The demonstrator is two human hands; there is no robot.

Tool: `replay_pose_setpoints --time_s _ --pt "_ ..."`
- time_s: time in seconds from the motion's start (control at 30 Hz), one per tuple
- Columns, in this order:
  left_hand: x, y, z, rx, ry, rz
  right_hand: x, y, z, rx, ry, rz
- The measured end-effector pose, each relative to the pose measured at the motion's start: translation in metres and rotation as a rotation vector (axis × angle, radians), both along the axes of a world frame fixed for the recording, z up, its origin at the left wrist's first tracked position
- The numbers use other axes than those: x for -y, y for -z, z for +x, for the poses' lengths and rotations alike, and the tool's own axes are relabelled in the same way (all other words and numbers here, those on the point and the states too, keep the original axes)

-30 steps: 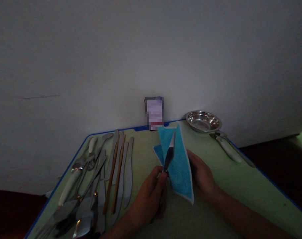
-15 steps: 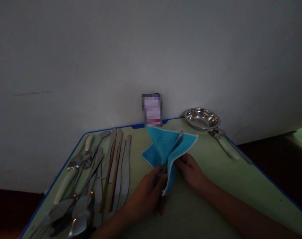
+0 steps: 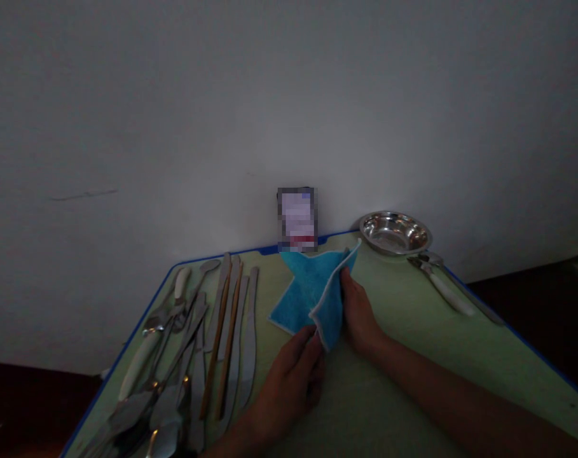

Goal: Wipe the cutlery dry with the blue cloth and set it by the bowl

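Note:
My left hand (image 3: 293,375) is closed on the near end of a metal table knife (image 3: 346,253). Most of the knife is hidden inside a fold of the blue cloth (image 3: 310,286); only its far tip peeks out at the top. My right hand (image 3: 360,312) presses the cloth's right flap around the knife from the right side, its fingers largely behind the fabric. The cloth has a pale stitched edge, and its left part spreads out over the table.
Left of my hands lie several table knives (image 3: 251,337), two wooden chopsticks (image 3: 229,343) and a heap of spoons and forks (image 3: 167,407). A steel bowl (image 3: 396,234) stands at the back right, beside white-handled cutlery (image 3: 444,289). A blurred phone-like screen (image 3: 298,219) leans against the wall.
My right hand has moved up along the cloth and folded its right flap over the knife, which shows less now. The view has shifted slightly.

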State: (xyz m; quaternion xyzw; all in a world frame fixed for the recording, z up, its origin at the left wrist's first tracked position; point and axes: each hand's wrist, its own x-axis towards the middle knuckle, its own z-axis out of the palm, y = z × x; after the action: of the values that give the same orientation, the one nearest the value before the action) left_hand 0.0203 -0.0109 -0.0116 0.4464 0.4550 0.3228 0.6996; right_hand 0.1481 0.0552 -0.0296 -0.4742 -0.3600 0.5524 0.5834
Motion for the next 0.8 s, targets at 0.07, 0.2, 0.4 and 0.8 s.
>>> replay_pose_setpoints --time_s 0.07,0.2,0.4,0.8 --pt "0.0 -0.002 0.0 -0.006 -0.01 0.006 -0.003 0.002 0.002 -0.016 0.046 -0.008" --pt "0.0 -0.002 -0.002 0.001 -0.002 -0.051 -0.008 0.005 0.007 -0.007 0.141 -0.021" --pt "0.003 0.006 -0.008 -0.071 -0.049 -0.046 0.002 -0.006 0.004 0.091 -0.076 0.084" --pt "0.004 0.004 -0.01 -0.158 0.077 0.009 -0.006 0.002 0.005 -0.15 -0.222 -0.075"
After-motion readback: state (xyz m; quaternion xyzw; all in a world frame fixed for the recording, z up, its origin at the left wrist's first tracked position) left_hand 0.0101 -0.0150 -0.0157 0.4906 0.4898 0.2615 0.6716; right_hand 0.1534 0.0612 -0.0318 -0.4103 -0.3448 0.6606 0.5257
